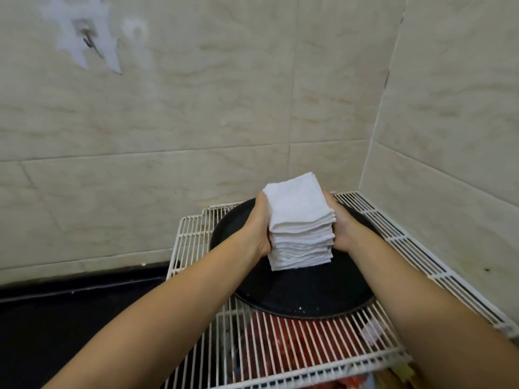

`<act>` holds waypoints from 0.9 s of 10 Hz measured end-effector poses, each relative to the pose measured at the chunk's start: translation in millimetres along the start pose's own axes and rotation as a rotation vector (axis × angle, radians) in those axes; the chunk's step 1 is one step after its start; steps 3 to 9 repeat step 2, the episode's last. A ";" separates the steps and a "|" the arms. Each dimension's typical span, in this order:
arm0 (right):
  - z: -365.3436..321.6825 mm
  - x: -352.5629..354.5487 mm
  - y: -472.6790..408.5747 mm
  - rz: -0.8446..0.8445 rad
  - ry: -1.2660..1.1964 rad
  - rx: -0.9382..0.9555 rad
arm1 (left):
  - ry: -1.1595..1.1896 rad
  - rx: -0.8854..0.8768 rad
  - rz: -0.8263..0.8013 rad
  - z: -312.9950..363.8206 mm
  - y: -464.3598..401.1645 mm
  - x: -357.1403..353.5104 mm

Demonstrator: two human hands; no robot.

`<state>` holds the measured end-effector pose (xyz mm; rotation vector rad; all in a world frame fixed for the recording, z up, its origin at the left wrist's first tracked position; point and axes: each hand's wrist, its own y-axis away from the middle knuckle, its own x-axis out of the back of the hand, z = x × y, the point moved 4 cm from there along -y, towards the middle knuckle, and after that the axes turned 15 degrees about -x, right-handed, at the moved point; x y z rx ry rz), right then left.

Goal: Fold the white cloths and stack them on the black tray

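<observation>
A tall stack of folded white cloths (300, 220) stands on the round black tray (303, 293). My left hand (259, 223) presses flat against the stack's left side. My right hand (341, 226) presses against its right side. Both palms clasp the stack between them, and the fingertips are hidden behind the cloths. The stack's bottom rests on the tray's far half. The near half of the tray is bare, with a few white specks.
The tray lies on a white wire rack (280, 346) set in a corner of beige tiled walls (196, 122). Red items (280, 335) show under the rack. A dark counter (70, 318) lies left. A metal hook (90, 37) hangs high on the wall.
</observation>
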<state>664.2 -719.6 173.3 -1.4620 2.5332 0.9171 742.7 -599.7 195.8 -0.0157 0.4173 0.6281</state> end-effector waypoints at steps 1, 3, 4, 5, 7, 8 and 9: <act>5.7 1.4 -2.1 0.005 0.023 -0.028 | 0.006 0.035 0.025 -0.8 7.0 2.3; 3.2 11.2 8.2 0.088 0.051 -0.043 | 0.032 0.095 0.030 -3.6 15.7 10.2; 3.2 11.2 8.2 0.088 0.051 -0.043 | 0.032 0.095 0.030 -3.6 15.7 10.2; 3.2 11.2 8.2 0.088 0.051 -0.043 | 0.032 0.095 0.030 -3.6 15.7 10.2; 3.2 11.2 8.2 0.088 0.051 -0.043 | 0.032 0.095 0.030 -3.6 15.7 10.2; 3.2 11.2 8.2 0.088 0.051 -0.043 | 0.032 0.095 0.030 -3.6 15.7 10.2; 3.2 11.2 8.2 0.088 0.051 -0.043 | 0.032 0.095 0.030 -3.6 15.7 10.2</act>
